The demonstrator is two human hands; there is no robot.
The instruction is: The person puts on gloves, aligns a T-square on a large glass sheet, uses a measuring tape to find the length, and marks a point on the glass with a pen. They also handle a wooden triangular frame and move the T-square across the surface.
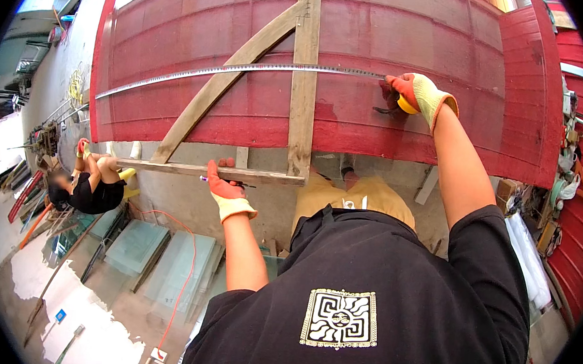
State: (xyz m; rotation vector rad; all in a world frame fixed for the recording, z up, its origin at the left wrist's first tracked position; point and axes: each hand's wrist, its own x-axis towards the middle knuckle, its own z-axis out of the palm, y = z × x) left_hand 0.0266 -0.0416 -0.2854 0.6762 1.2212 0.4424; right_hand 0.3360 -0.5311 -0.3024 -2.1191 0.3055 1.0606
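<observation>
With the right hand (418, 93) clamped on the tape measure (245, 69) stretched across the red panel (398, 47), and the left hand (226, 187) closed on a pen (204, 178) below the panel, the tape should be kept straight and taut.

Single head-worn fisheye view, looking steeply down past the wearer's chest at the red wooden panel (396, 74). Panel close, filling the upper frame; floor below it, farther off.

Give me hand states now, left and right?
Left hand: closed on a pen, pressed against the wooden batten.
Right hand: closed on the yellow tape measure, its blade stretched across the red panel.
</observation>
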